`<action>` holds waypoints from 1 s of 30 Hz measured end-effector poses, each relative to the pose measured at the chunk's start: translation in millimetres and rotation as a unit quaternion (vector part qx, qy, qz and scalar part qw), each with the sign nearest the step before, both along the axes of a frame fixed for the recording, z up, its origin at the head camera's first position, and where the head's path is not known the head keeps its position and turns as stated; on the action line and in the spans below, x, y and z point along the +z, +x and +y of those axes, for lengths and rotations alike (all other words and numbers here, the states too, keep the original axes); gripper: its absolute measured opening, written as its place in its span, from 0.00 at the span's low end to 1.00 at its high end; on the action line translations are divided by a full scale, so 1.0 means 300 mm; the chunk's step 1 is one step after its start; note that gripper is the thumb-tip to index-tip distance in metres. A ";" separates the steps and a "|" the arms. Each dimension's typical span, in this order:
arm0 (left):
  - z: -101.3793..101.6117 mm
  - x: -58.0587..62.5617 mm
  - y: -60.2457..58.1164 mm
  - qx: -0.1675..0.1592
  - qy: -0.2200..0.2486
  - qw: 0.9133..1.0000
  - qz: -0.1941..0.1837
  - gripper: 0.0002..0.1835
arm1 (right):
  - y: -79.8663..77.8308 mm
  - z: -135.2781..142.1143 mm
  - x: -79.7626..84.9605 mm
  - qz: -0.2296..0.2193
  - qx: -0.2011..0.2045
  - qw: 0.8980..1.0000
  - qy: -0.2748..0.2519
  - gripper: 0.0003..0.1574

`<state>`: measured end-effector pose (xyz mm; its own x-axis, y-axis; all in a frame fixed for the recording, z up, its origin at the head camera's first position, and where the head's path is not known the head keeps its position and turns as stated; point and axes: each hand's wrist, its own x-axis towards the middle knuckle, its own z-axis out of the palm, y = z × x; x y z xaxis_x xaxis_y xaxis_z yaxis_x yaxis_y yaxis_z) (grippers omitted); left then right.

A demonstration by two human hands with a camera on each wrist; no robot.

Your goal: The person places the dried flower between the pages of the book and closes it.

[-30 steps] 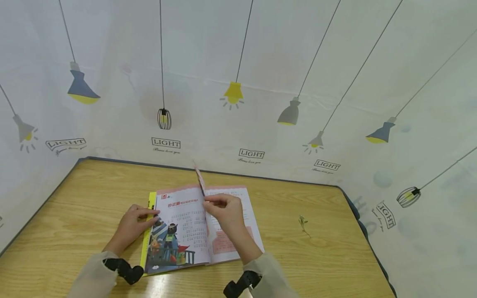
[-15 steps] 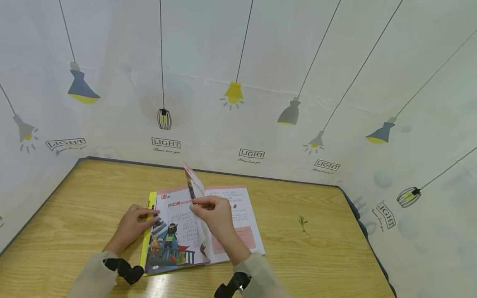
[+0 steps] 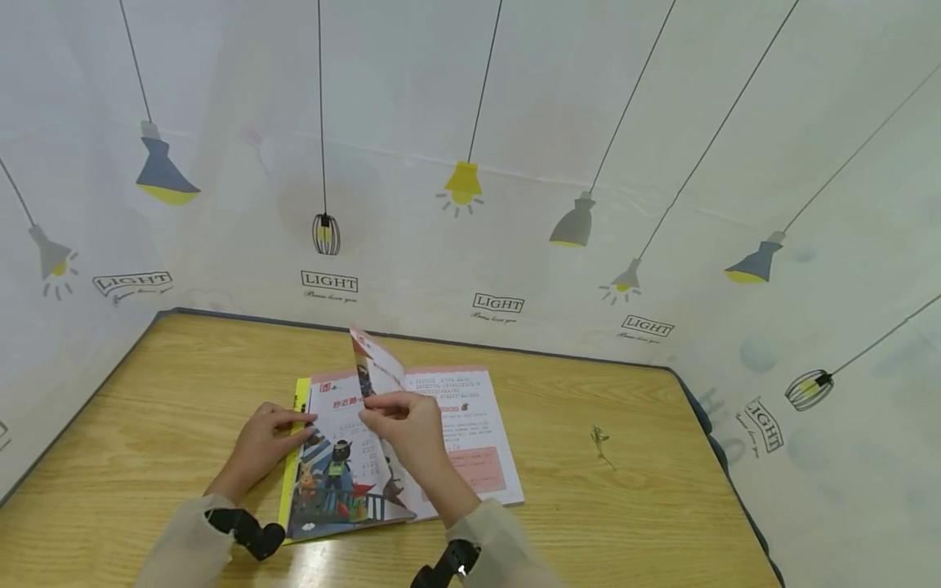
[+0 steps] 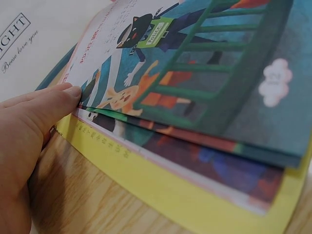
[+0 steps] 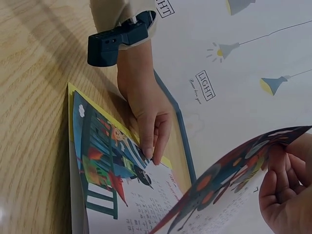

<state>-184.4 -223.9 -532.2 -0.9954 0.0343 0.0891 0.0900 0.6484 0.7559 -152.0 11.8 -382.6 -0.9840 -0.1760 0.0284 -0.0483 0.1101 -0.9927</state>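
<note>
The right hand [image 3: 407, 426] is pinching a half-turned page [image 3: 381, 367], not yet laid flat, while the left hand [image 3: 265, 445] is resting extended fingers on the book [image 3: 470, 429].

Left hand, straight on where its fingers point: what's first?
Over the left page, the left hand would likely meet the raised page or the right hand pinching it; depth makes which unclear.

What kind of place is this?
Maybe a reading corner or study spot, but I can't be sure. There's a wooden table, an open picture book and a pale backdrop printed with hanging lamps.
</note>
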 end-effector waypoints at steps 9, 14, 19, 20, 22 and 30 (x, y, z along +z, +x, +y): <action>-0.004 -0.008 -0.005 0.002 0.002 1.000 -0.003 0.18 | -0.042 -0.043 -0.110 -0.012 -0.002 1.000 -0.004 0.08; -0.003 -0.007 -0.005 0.003 -0.002 1.000 -0.007 0.19 | -0.030 -0.054 -0.100 -0.018 0.004 1.000 -0.005 0.08; -0.003 -0.007 -0.008 0.003 -0.009 1.000 0.005 0.17 | -0.016 -0.066 -0.092 -0.009 0.009 1.000 0.001 0.09; -0.003 -0.007 -0.008 0.003 -0.010 1.000 0.008 0.17 | -0.017 -0.069 -0.101 -0.003 0.010 1.000 0.003 0.09; -0.003 -0.005 -0.008 0.002 -0.011 1.000 0.011 0.16 | -0.021 -0.077 -0.123 -0.001 0.013 1.000 0.013 0.08; -0.002 0.001 -0.003 0.000 -0.005 1.000 0.008 0.15 | -0.020 -0.103 -0.165 -0.005 0.013 1.000 0.028 0.06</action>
<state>-185.3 -224.6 -531.9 -0.9939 0.0356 0.1039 0.1017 0.6566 0.7473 -158.1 -19.2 -432.2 -0.9794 -0.2018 0.0087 -0.0427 0.1648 -0.9854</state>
